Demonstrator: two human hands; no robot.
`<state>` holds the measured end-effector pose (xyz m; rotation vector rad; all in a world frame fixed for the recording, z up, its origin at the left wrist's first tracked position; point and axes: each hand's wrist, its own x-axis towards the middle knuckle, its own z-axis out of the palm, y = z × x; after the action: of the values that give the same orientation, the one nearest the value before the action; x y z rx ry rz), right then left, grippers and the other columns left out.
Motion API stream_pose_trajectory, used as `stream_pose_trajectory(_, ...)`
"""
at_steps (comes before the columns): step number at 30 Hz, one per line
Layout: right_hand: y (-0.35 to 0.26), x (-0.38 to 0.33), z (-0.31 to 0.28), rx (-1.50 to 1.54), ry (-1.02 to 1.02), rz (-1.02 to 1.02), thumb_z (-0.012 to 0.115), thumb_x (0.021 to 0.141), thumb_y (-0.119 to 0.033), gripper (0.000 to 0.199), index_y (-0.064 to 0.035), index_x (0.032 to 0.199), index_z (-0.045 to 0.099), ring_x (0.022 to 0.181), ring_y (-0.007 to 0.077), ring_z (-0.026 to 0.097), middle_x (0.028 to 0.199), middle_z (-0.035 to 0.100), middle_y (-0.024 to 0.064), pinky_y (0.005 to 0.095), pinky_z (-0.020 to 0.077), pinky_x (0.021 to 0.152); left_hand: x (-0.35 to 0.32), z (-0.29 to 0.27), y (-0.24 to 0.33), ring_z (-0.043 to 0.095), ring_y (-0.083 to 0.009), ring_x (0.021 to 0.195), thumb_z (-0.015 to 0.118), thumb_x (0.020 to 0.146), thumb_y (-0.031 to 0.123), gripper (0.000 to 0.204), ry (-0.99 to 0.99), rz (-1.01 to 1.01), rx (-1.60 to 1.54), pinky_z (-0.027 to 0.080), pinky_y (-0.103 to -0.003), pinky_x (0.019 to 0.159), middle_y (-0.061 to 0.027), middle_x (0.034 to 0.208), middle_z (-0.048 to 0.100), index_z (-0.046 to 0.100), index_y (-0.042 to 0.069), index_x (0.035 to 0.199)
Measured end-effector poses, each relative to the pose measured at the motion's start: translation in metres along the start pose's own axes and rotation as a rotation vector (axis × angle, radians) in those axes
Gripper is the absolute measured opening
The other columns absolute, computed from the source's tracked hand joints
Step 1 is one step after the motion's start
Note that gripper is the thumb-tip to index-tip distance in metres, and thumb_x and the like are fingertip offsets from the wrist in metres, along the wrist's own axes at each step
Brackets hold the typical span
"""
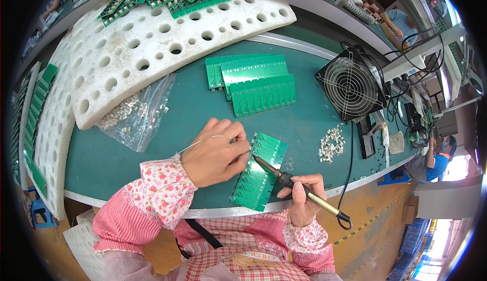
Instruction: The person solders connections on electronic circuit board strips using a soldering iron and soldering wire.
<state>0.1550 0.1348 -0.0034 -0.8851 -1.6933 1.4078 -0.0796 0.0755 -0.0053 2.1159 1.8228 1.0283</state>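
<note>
My right hand (306, 198) grips a soldering iron (284, 178) by its black and gold handle. Its metal tip touches a green circuit board (257, 177) near the upper left edge. That board lies tilted on the green table mat, close to the front edge. My left hand (217, 153) is closed at the board's upper left side, fingertips beside the row of pins. A thin solder wire (210, 138) loops over the back of that hand into the fingers; the fingers partly hide its end.
Several green boards (258, 80) lie overlapped farther back. A fan (351, 85) stands right, near a pile of small white connectors (332, 144). At left are a bag of connectors (137, 116) and a white foam slab (167, 40) bearing more boards. The iron's cord (350, 169) crosses the right side.
</note>
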Motion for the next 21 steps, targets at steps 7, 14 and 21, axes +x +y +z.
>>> stream_pose_trajectory(7,0.002,-0.004,-0.018,-0.130,0.037,-0.284,0.060,0.087,-0.005,0.012,0.0002,0.097,0.058,0.058,0.0164,0.060,0.079,0.062,0.0116,0.0274,0.0491,0.055,-0.012,-0.019,0.041,0.052,-0.0232,0.083,0.066,0.071,0.010,0.015,0.077,0.023,0.197,0.038,-0.043,0.082,-0.0053,0.089,0.054,0.055,0.007,0.080)
stream_pose_trajectory(14,-0.013,-0.006,-0.012,-0.554,-0.287,-0.566,0.081,0.064,-0.007,0.035,-0.0164,0.097,0.071,0.062,0.0194,0.050,0.074,0.044,0.0031,0.0298,0.0430,0.051,-0.044,0.012,0.095,0.055,-0.0220,0.087,0.070,0.069,0.014,0.019,0.049,0.048,0.115,0.038,-0.046,0.085,-0.0021,0.086,0.058,0.056,0.009,0.081)
stream_pose_trajectory(21,-0.019,0.002,-0.024,-0.673,-0.472,-0.644,0.080,0.064,-0.008,0.030,-0.0159,0.091,0.070,0.060,0.0203,0.050,0.071,0.041,0.0031,0.0315,0.0421,0.050,-0.079,-0.005,0.092,0.055,-0.0222,0.089,0.076,0.066,0.019,0.023,0.145,-0.194,0.210,0.032,-0.052,0.096,0.0005,0.082,0.057,0.055,0.011,0.069)
